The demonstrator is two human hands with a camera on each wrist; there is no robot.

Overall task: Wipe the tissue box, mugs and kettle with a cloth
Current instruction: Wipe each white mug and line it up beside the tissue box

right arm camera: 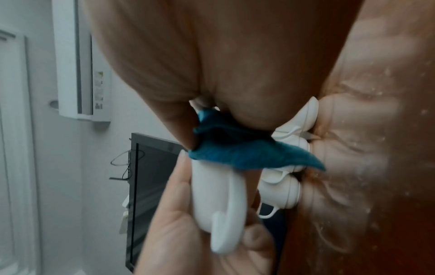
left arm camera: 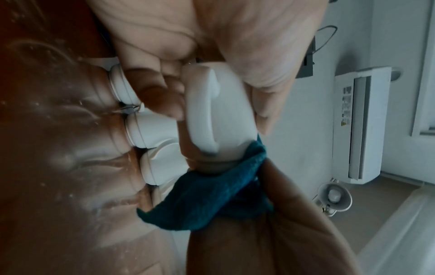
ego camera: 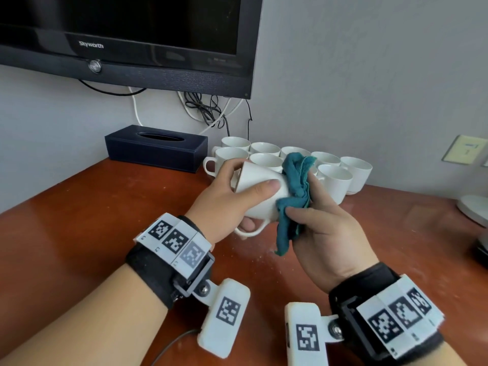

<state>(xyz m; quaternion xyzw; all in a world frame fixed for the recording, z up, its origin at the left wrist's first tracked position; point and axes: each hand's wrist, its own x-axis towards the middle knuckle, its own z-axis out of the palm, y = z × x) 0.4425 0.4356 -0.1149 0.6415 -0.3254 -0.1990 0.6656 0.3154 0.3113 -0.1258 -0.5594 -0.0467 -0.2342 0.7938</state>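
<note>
My left hand [ego camera: 232, 196] grips a white mug [ego camera: 260, 191] on its side above the table, handle [ego camera: 249, 231] pointing down. My right hand [ego camera: 319, 223] holds a teal cloth [ego camera: 295, 191] bunched against the mug's base end. In the left wrist view the mug [left arm camera: 219, 113] sits between thumb and fingers with the cloth [left arm camera: 212, 197] under it. The right wrist view shows the cloth [right arm camera: 237, 148] pinched over the mug [right arm camera: 212, 201]. Several white mugs [ego camera: 335, 178] stand grouped behind. A dark blue tissue box [ego camera: 155, 147] sits at the back left. The kettle itself is not visible.
A black television [ego camera: 126, 35] hangs on the wall above, with cables [ego camera: 208, 112] dangling behind the mugs. The brown wooden table [ego camera: 92, 212] shows dusty specks. A round white base [ego camera: 475, 207] and a dark object [ego camera: 482, 249] sit at the right edge.
</note>
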